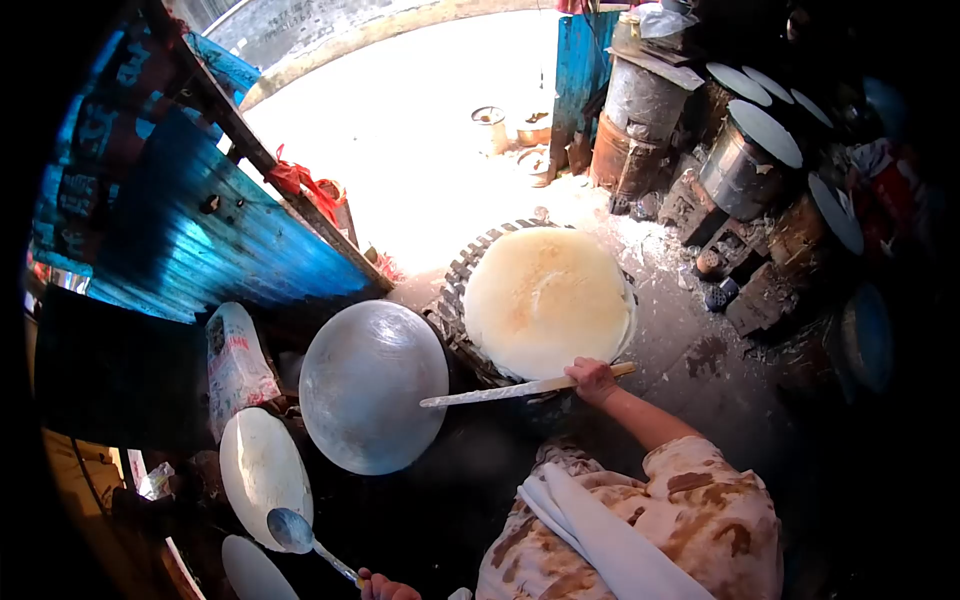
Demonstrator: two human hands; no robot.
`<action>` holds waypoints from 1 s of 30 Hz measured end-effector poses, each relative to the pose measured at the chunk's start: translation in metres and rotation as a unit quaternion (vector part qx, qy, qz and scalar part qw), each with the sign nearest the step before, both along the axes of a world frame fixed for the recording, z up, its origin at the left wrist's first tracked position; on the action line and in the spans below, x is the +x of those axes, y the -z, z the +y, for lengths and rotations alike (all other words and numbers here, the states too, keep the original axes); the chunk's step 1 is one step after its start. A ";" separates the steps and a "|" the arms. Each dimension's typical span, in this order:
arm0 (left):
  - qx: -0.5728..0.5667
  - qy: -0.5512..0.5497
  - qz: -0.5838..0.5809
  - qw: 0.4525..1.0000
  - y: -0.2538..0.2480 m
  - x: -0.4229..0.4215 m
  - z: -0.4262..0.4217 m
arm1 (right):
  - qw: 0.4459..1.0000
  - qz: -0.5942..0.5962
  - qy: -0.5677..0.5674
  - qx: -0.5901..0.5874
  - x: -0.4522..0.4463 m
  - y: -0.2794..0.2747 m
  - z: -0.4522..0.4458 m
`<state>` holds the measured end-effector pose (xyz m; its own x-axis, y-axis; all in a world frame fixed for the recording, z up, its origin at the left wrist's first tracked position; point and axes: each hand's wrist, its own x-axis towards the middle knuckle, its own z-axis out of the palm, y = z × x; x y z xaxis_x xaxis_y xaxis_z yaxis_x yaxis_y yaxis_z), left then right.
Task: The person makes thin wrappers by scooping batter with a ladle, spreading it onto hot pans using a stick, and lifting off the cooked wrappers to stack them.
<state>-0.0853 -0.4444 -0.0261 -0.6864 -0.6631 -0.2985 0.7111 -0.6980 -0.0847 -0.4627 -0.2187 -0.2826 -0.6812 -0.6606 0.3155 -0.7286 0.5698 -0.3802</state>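
My right hand point(590, 380) is closed around the handle of a long flat wooden spatula point(505, 391), its pale blade pointing left. The blade's tip lies over the right edge of a round grey metal pan point(374, 387); I cannot tell whether they touch. Just beyond this hand is a stack of large round pale flatbreads point(550, 295), browned in the middle, on a dark woven-looking stand point(455, 300). Low in the view, my left hand point(388, 587) is wrapped round the handle of a metal ladle point(290, 530). The ladle's bowl overlaps the edge of a pale oval surface point(262, 470).
Blue corrugated sheets point(220, 220) stand at the left, with a red cloth point(295, 180) on their edge. Metal drums point(645, 110), round pale discs point(765, 133) and blocks line the right. Small pots point(488, 130) sit in bright light ahead. Another pale disc point(255, 570) is at bottom left.
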 end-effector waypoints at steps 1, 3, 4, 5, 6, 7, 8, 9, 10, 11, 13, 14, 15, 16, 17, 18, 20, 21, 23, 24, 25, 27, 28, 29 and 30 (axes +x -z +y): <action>0.002 0.002 0.004 1.000 0.004 -0.004 0.002 | 1.000 0.004 0.002 0.002 0.002 0.000 0.006; 0.013 -0.054 0.023 0.998 0.011 -0.004 0.005 | 0.997 -0.081 -0.003 -0.008 0.011 -0.014 0.006; 0.075 -0.084 0.036 0.993 0.018 0.002 0.004 | 0.993 -0.112 0.014 -0.030 0.016 -0.008 0.006; 0.004 -0.036 -0.012 0.999 0.020 0.003 -0.001 | 0.986 -0.141 0.012 -0.084 0.019 -0.020 -0.002; -0.001 -0.060 -0.018 0.998 0.032 0.008 -0.004 | 0.977 -0.197 0.029 -0.072 0.019 -0.022 -0.012; -0.006 -0.083 0.001 0.996 0.044 0.015 -0.002 | 0.966 -0.252 0.043 -0.050 0.019 -0.023 -0.025; -0.009 -0.101 -0.022 0.995 0.046 0.015 0.000 | 0.953 -0.277 0.044 -0.115 0.022 -0.028 -0.046; -0.006 -0.108 -0.014 0.994 0.047 0.015 0.002 | 0.935 -0.301 0.055 -0.178 0.021 -0.034 -0.068; -0.008 -0.122 -0.004 0.992 0.047 0.017 0.005 | 0.929 -0.323 0.052 -0.173 0.019 -0.039 -0.086; -0.011 -0.131 0.010 0.991 0.049 0.017 0.008 | 0.930 -0.328 0.033 -0.161 0.013 -0.042 -0.102; -0.006 -0.163 0.014 0.986 0.048 0.018 0.018 | 0.862 -0.477 0.056 -0.161 0.007 -0.045 -0.126; -0.005 -0.176 0.020 0.984 0.049 0.021 0.026 | 0.882 -0.458 0.036 -0.105 0.006 -0.040 -0.133; -0.003 -0.193 0.020 0.981 0.050 0.025 0.034 | 0.916 -0.394 -0.030 -0.069 0.015 -0.021 -0.135; -0.007 -0.204 0.018 0.979 0.052 0.029 0.039 | 0.941 -0.323 -0.095 -0.036 0.033 -0.004 -0.134; -0.010 -0.213 0.017 0.977 0.053 0.034 0.045 | 0.910 -0.368 -0.187 0.030 0.063 -0.015 -0.133; -0.009 -0.228 0.023 0.973 0.054 0.037 0.050 | 0.859 -0.362 -0.340 0.121 0.088 -0.028 -0.136; 0.008 -0.258 0.038 0.965 0.051 0.045 0.064 | 0.777 -0.395 -0.410 0.270 0.130 -0.024 -0.138; 0.003 -0.274 0.040 0.961 0.051 0.050 0.070 | 0.771 -0.388 -0.425 0.273 0.133 -0.040 -0.141; -0.012 -0.298 0.067 0.952 0.045 0.062 0.093 | 0.824 -0.474 -0.300 0.082 0.129 -0.059 -0.146; -0.004 -0.312 0.067 0.948 0.049 0.073 0.103 | 0.875 -0.412 -0.252 0.018 0.115 -0.046 -0.149; -0.008 -0.332 0.068 0.941 0.049 0.082 0.117 | 0.916 -0.343 -0.202 -0.050 0.099 -0.028 -0.153; -0.005 -0.366 0.090 0.926 0.052 0.096 0.142 | 0.924 -0.370 -0.065 -0.068 0.096 0.001 -0.156; -0.011 -0.377 0.110 0.920 0.053 0.103 0.157 | 0.939 -0.315 -0.111 -0.078 0.114 0.019 -0.154; -0.013 -0.402 0.112 0.908 0.057 0.108 0.172 | 0.929 -0.299 -0.210 -0.059 0.137 0.032 -0.154; -0.010 -0.417 0.130 0.899 0.062 0.114 0.188 | 0.894 -0.357 -0.270 0.027 0.171 0.033 -0.156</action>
